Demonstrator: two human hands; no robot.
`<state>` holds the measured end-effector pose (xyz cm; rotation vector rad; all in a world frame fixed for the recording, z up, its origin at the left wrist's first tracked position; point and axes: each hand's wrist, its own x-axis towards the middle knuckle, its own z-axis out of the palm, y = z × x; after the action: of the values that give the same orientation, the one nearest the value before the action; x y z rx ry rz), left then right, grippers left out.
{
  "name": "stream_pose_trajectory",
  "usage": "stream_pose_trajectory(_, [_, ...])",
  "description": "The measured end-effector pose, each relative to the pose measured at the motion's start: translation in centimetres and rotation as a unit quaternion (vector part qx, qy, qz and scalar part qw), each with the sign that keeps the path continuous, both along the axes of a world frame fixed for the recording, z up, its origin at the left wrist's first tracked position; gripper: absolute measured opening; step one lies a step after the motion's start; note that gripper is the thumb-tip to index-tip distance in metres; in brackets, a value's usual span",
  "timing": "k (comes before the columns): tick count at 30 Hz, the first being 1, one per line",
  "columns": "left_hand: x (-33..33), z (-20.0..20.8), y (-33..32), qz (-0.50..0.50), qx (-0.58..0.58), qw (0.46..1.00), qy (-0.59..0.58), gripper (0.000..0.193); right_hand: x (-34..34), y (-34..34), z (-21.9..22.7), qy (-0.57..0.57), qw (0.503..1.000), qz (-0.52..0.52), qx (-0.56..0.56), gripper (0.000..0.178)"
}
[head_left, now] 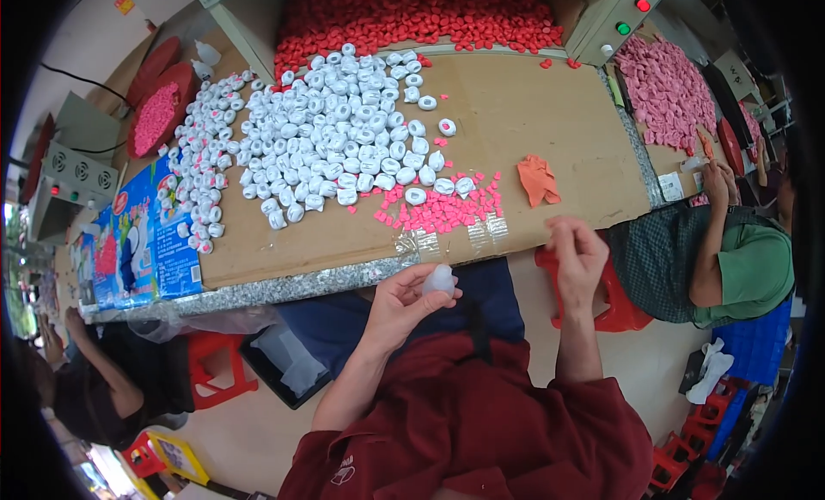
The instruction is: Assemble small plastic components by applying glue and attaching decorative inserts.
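Observation:
In front of my body, my left hand (397, 307) is closed around a small translucent white squeeze bottle (438, 281), its rounded top showing above the thumb. To the right, my right hand (577, 257) is raised by the table edge with its fingers curled together; whatever they hold, if anything, is too small to make out. Just beyond the hands lies a scatter of small bright pink pieces (438, 212). A crumpled orange cloth (538, 180) rests on the cardboard above my right hand. Many white oval pieces with openings (344, 122) are heaped farther off, left of centre.
Red pieces (412, 18) fill an opening at the back. A red bowl of pink pieces (155, 118) and a blue printed sheet (163, 251) are on the left. On the right, a co-worker in a green sleeve (756, 272) sits by a pink pile (666, 92).

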<state>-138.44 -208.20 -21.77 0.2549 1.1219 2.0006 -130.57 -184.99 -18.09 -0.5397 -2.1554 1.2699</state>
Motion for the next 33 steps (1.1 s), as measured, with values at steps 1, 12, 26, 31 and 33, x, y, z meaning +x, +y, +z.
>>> stream_pose_trajectory(1, [0.2, 0.1, 0.1, 0.002, -0.004, 1.0, 0.002, 0.037, 0.5, -1.2, -0.5, -0.017, 0.983, 0.113, -0.144, 0.027])
stream_pose_trajectory(12, [0.4, 0.8, -0.8, -0.021, 0.01, 0.999, -0.038, 0.045, -3.9, -5.3, -1.2, 0.032, 0.89, 0.341, -0.3, 0.025])
stream_pose_trajectory(26, [0.2, 0.5, -0.4, -0.011, 0.016, 1.0, -0.022, 0.041, -3.9, -6.4, -0.3, -0.047, 0.867, 0.366, -0.336, 0.019])
stream_pose_trajectory(31, [1.3, 0.6, 0.2, 0.055, -0.004, 0.998, 0.03, 0.044, -3.6, -7.1, -0.9, 0.015, 0.924, 0.314, -0.22, 0.016])
stream_pose_trajectory(33, [2.0, 1.0, 0.5, 0.122, -0.072, 0.982, 0.122, 0.044, -3.5, -7.5, -0.5, 0.045, 0.948, 0.287, -0.129, 0.017])
